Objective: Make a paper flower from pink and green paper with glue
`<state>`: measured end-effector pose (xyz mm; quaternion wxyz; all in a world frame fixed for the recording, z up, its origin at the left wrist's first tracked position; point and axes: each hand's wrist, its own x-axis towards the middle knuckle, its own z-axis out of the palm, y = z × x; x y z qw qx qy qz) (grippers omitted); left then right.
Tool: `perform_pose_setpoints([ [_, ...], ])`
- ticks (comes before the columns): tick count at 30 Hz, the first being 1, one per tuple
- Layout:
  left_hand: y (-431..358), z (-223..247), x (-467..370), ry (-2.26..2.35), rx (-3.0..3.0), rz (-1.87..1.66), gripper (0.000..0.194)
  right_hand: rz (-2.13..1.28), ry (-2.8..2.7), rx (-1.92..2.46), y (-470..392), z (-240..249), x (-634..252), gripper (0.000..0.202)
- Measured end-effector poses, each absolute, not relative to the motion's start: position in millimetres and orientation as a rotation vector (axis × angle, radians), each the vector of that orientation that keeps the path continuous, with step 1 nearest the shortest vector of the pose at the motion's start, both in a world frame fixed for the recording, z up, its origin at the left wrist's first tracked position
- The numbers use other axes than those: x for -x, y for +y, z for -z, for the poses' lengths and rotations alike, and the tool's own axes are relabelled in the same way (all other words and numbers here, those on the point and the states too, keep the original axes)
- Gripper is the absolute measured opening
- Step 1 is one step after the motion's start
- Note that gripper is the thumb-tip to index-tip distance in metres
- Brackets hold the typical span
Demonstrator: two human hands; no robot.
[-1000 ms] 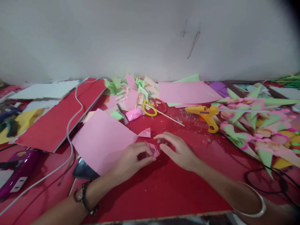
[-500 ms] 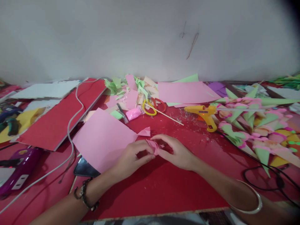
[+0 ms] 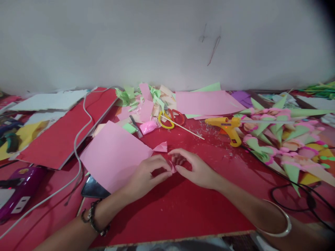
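Note:
Near the middle of the red table, my left hand [image 3: 151,174] pinches a small curled piece of pink paper [image 3: 173,167] between thumb and fingers. Close on its right is my right hand [image 3: 195,169], fingers bent and thumb apart from them; whether its thumb tip touches the paper is hard to tell. A large pink sheet [image 3: 112,153] lies under and left of my left wrist, partly over a dark phone [image 3: 94,187]. Just beyond my fingers rests a small folded pink scrap [image 3: 160,147].
A yellow glue gun [image 3: 227,127] lies at right, its black cord [image 3: 277,195] looping nearby. Paper flowers [image 3: 280,136] are heaped beyond it. Yellow-handled scissors [image 3: 167,122], a thin stick [image 3: 188,130] and paper scraps [image 3: 131,96] sit at the back. A white cable [image 3: 77,139] crosses the left.
My right fingers have loosened and spread from the pink paper, which stays in my left hand's pinch and now shows less between the hands.

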<state>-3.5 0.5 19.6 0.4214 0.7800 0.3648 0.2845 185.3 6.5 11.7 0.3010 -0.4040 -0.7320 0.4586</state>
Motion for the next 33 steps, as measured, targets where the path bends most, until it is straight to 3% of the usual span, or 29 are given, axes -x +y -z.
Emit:
perform_pose_setpoints([
  [10, 3.6, -21.9, 6.9, 0.878, -2.019, -0.707, 0.012, -1.448, -1.685, 1.035, 12.0, -12.4, -188.1, 0.024],
  [16, 3.6, -24.7, 9.3, 0.79, -2.041, -0.664, 0.011, -1.729, -1.495, 0.974, 14.6, -12.5, -190.1, 0.034],
  [20, 3.6, -25.6, 10.6, 0.764, -2.049, -0.634, 0.011, -1.833, -1.369, 1.0, 13.5, -13.4, -189.4, 0.022],
  [28, 2.0, -27.6, 10.4, 0.877, -1.973, -0.615, 0.01, -1.772, -1.427, 0.957, 14.8, -16.3, -191.1, 0.008],
  [33, 3.4, -26.7, 9.9, 0.922, -1.941, -0.67, 0.009, -1.807, -1.345, 0.969, 15.3, -12.4, -192.5, 0.015],
])
